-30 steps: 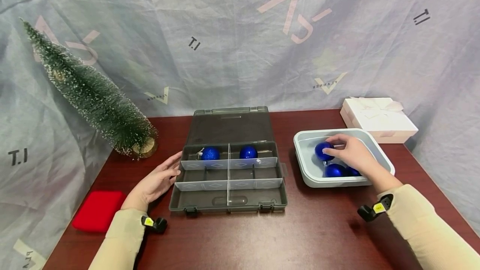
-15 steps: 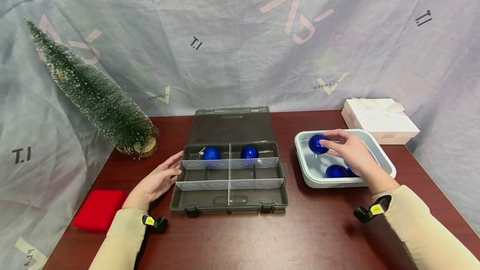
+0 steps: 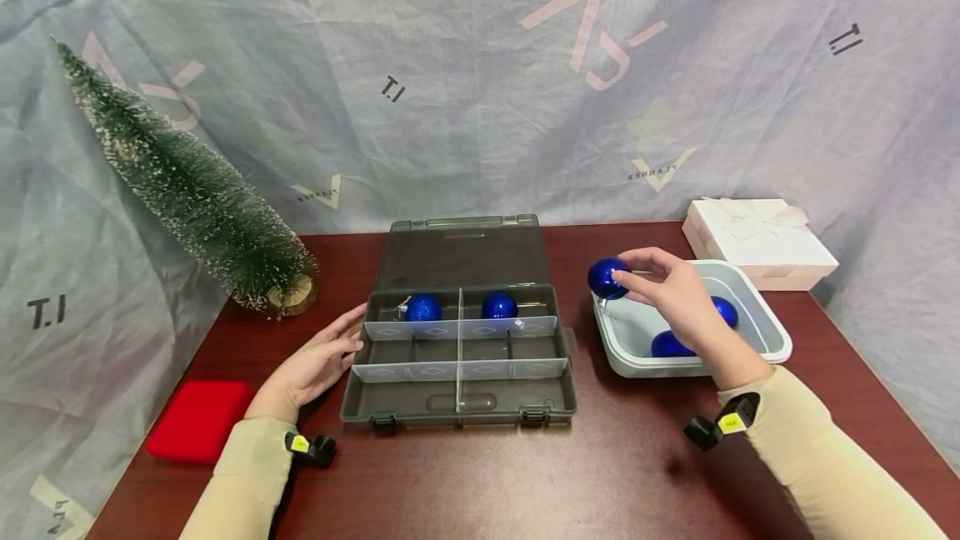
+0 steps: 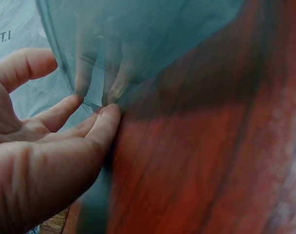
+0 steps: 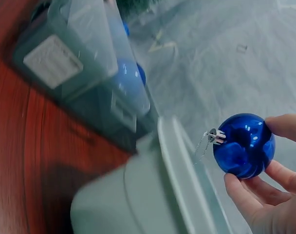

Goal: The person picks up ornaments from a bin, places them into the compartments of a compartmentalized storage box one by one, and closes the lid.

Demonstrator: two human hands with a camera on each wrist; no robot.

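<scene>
My right hand (image 3: 669, 290) pinches a shiny blue Christmas bauble (image 3: 608, 278) between thumb and fingertips, above the left rim of the pale plastic tub (image 3: 622, 361). In the right wrist view, the bauble's silver cap and thread loop (image 5: 206, 141) point left. Other blue baubles (image 3: 670, 344) lie in the tub, partly hidden by the hand. My left hand (image 3: 315, 363) touches the left side of a grey divided organizer box (image 3: 397, 394) with extended fingers. One glittery blue bauble (image 3: 423, 307) and one shiny blue bauble (image 3: 498, 306) sit in its two back compartments.
The organizer's lid (image 3: 463, 257) lies folded back behind it. A frosted miniature Christmas tree (image 3: 187, 182) leans at the left. There is a red box (image 3: 201, 422) by the left forearm and a white gift box (image 3: 759, 236) behind the tub.
My right hand has lifted the bauble from inside the tub and carried it left to above the rim. One bauble left in the tub shows farther back now. The left hand stays put.
</scene>
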